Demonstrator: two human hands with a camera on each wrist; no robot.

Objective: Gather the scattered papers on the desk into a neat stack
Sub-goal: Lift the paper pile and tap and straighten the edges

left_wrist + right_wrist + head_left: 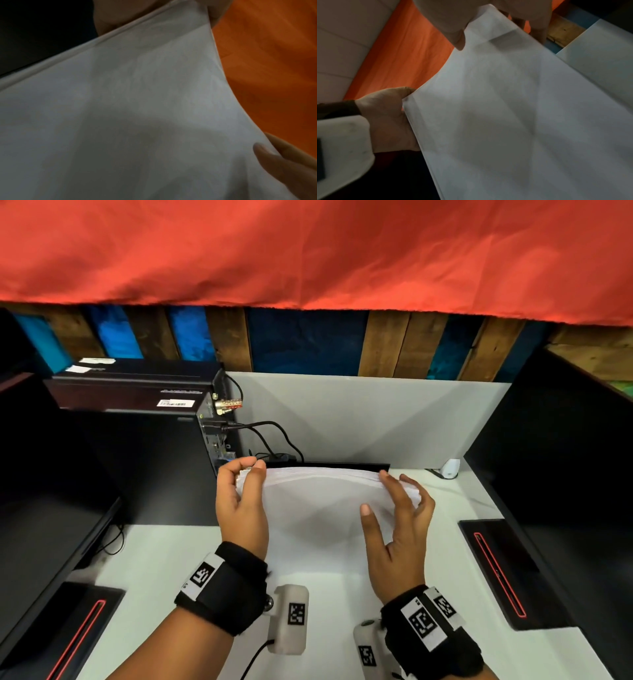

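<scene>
A stack of white papers (315, 508) stands on its lower edge on the white desk (164, 563), bowed slightly toward me. My left hand (250, 474) grips its top left corner with curled fingers. My right hand (375, 491) holds the top right edge, thumb on the front face and spread fingers behind. In the left wrist view the paper stack (137, 108) fills the picture, with the right hand's fingers (283, 155) at its far edge. The right wrist view shows the paper stack (505, 108) and my left hand (385, 115) on its far corner.
A black computer case (137, 405) with plugged cables stands at the back left. Dark monitors flank both sides, their bases (496, 570) (78, 628) on the desk. A small white device (450, 469) sits at the back right. A white partition (359, 412) and red cloth (308, 251) rise behind.
</scene>
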